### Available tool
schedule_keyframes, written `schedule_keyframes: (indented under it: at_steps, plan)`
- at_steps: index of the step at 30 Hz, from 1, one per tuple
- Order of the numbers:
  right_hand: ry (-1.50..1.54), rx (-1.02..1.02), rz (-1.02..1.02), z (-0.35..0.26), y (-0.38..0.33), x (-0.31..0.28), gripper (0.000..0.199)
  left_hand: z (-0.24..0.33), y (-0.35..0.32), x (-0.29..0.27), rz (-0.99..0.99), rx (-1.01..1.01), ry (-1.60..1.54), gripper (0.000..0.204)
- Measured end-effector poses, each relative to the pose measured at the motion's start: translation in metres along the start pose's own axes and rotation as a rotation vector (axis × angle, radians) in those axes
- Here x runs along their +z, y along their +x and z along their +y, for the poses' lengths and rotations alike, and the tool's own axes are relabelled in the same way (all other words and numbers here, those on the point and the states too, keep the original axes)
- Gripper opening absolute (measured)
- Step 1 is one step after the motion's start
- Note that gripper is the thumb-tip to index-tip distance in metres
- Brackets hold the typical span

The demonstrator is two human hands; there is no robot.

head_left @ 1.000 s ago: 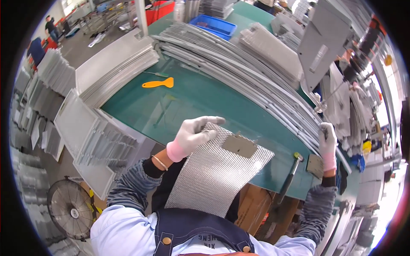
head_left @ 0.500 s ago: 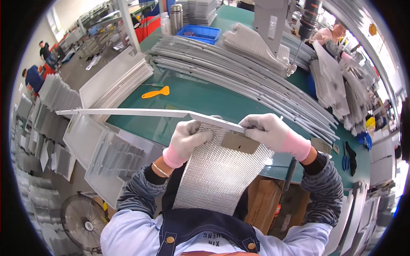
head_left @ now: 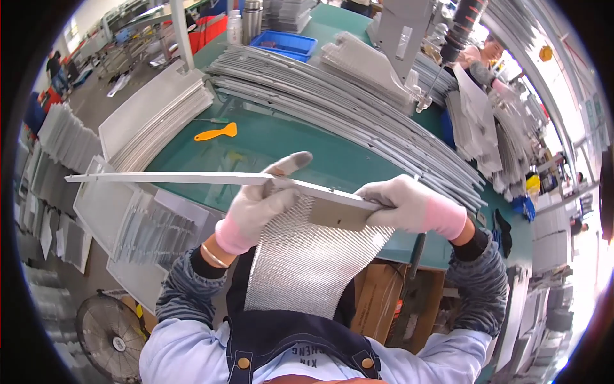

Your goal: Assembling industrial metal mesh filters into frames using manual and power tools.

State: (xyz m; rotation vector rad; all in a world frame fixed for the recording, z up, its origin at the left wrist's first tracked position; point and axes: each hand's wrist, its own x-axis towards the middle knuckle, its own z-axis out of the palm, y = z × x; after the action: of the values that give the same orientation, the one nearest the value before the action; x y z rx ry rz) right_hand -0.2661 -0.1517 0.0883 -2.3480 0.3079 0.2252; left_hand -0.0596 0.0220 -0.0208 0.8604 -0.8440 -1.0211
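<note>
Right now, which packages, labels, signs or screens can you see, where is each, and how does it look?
Cardboard box: under the green table's edge, behind the metal mesh sheet; brown, rectangular, open-topped.
Blue plastic crate: far end of the table; shallow, rectangular.
Yellow sign: hanging at upper right; small, roughly octagonal.
No screen is in view.

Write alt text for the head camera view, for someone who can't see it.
Two white-gloved hands, left hand and right hand, hold a long flat grey metal strip against the top edge of a silvery mesh sheet above a green worktable. Stacks of grey metal strips and an orange plastic scraper lie on the table beyond.
</note>
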Motion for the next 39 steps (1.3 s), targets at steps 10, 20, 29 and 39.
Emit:
schedule_keyframes:
  at_steps: [10, 20, 29, 39]
  plan:
    - [-0.140, -0.022, 0.165, 0.002, -0.049, 0.016, 0.039, 0.015, -0.006, 0.006, 0.124, -0.075, -0.016, 0.057]
    - [0.029, 0.161, 0.247, -0.019, -0.005, 0.030, 0.037, 0.037, -0.005, 0.014, -0.011, -0.162, 1.144, 0.021]
    - [0.058, 0.181, 0.416, -0.014, -0.016, 0.033, 0.038, 0.112, 0.074, 0.034, -0.721, -0.146, 1.294, 0.038]
    - [0.139, 0.193, 0.485, 0.038, -0.010, 0.027, 0.038, -0.052, -0.064, -0.011, -0.014, -0.445, 0.393, 0.021]
